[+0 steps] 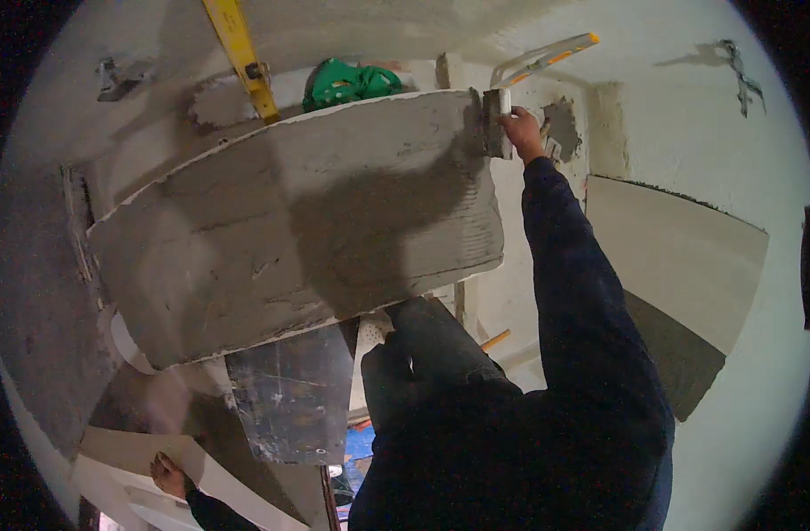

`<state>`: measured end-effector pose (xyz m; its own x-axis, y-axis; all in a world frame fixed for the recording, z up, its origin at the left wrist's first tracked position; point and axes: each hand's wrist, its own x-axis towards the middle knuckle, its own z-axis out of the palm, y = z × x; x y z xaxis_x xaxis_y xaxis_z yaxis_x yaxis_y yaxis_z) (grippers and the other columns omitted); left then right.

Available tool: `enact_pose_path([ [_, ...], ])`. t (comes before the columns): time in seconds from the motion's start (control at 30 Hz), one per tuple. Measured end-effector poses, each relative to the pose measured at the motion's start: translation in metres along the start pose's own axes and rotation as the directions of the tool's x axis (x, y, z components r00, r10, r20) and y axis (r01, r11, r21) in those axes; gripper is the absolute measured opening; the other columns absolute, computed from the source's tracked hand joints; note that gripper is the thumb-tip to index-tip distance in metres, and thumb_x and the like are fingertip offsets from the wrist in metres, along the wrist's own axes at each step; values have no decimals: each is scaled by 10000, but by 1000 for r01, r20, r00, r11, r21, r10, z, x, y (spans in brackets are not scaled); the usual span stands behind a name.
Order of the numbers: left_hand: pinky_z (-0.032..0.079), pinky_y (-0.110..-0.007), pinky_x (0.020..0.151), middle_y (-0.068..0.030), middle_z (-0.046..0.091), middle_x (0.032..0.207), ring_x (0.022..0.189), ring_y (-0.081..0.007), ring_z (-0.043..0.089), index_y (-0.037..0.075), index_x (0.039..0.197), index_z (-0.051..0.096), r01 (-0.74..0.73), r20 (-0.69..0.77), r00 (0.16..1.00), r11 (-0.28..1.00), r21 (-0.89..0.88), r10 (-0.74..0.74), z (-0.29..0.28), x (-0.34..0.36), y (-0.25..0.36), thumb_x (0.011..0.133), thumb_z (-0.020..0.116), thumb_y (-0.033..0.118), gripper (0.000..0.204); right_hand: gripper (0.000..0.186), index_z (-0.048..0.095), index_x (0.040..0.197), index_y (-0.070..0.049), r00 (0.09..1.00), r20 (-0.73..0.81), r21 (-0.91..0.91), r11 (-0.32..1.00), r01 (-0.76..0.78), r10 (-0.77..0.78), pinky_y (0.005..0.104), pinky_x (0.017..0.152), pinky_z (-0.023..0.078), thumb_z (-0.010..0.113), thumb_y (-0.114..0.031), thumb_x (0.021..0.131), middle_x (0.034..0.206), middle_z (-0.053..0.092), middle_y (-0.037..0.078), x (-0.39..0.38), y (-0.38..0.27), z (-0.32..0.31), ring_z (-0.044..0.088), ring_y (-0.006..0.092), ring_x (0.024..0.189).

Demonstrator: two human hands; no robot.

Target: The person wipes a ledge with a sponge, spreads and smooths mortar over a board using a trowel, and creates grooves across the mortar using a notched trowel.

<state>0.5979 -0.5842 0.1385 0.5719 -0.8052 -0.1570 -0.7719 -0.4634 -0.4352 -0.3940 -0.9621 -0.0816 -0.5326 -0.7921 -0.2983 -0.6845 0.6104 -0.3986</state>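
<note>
Tile (299, 230), mortar-coated, fills the frame's centre: heavy, stiff, brittle, slippery when wet, so I'd grip its edges. My right hand (522, 131) clenches a notched trowel (495, 124); left hand's grip I cannot tell.

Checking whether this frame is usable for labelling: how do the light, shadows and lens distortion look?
Head view: dim, bluish light; a broad dark shadow falls across the middle of the mortar-covered tile; the tile's straight edges bow with the fisheye lens, and the corners are black. The right hand and its trowel are fairly sharp; the left hand lies in gloom near the lower edge.
</note>
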Motion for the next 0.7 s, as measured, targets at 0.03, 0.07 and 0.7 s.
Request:
enact_pose_path([
  [0.03,342,-431,1006,-169,612,1122,1127,-348,506,32,1036,657,18,-10,1000,999,-43,-19,0,0,-5,951,362,438,509,449,616,1054,12,1000,6,1,1000,2,-2,323,693,485,670,-297,732,835,681,146,0,-2,6,638,201,761],
  [0.07,341,-430,1004,-170,612,1123,1134,-345,500,30,1031,658,30,-17,999,995,-97,-31,2,3,1,946,368,448,515,437,622,1044,0,999,-38,30,1000,2,-1,335,683,486,669,-298,729,817,678,145,1,0,9,642,218,756],
  [0.7,350,-463,964,-168,617,1106,1115,-381,501,29,1026,657,-88,-91,993,982,-166,74,-29,-6,37,936,420,370,425,191,588,894,-65,832,-52,-214,820,531,-553,435,561,493,537,-222,798,731,628,152,-220,-269,266,623,332,658],
])
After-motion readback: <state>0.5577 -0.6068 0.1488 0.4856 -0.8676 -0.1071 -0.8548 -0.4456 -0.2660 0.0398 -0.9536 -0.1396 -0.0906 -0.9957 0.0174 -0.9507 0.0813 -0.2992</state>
